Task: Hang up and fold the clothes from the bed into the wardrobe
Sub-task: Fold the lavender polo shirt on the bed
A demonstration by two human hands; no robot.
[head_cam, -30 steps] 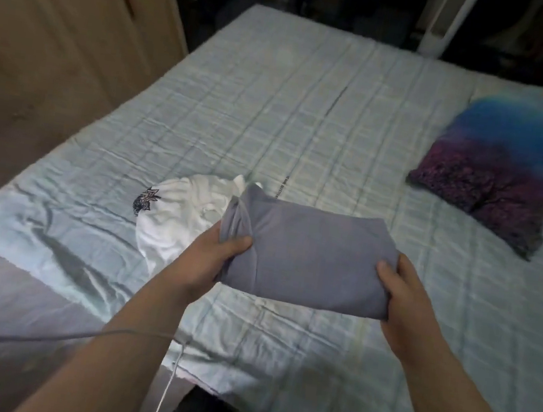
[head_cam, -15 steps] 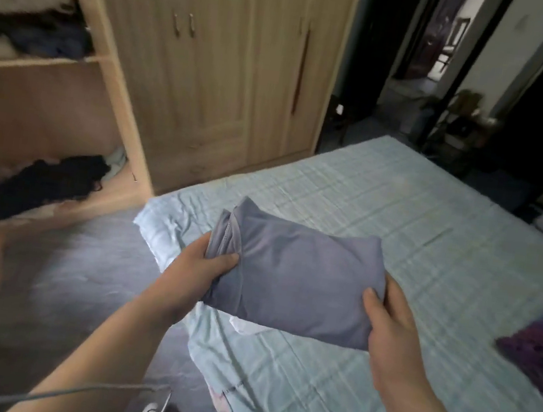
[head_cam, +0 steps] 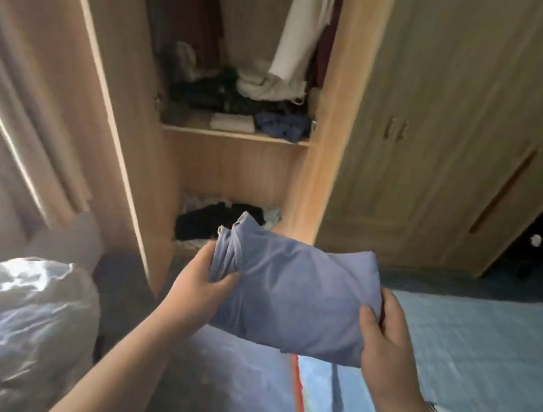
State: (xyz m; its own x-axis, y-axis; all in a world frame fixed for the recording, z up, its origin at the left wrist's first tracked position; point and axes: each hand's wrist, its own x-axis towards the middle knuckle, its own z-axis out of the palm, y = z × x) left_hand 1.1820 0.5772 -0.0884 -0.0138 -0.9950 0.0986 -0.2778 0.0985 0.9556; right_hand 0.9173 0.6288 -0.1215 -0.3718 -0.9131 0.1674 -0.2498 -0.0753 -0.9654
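My left hand [head_cam: 197, 286] and right hand [head_cam: 384, 338] clamp the folded blue garment [head_cam: 293, 295]; I should hold it level and slide it flat onto the wardrobe shelf [head_cam: 234, 134] at twelve o'clock.

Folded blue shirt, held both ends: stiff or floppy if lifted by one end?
Probably floppy: the shirt bunches where the left hand pinches it. Likely light: that pinch and the right hand at the other end carry it. A one-end grip would probably let the folds drop open.
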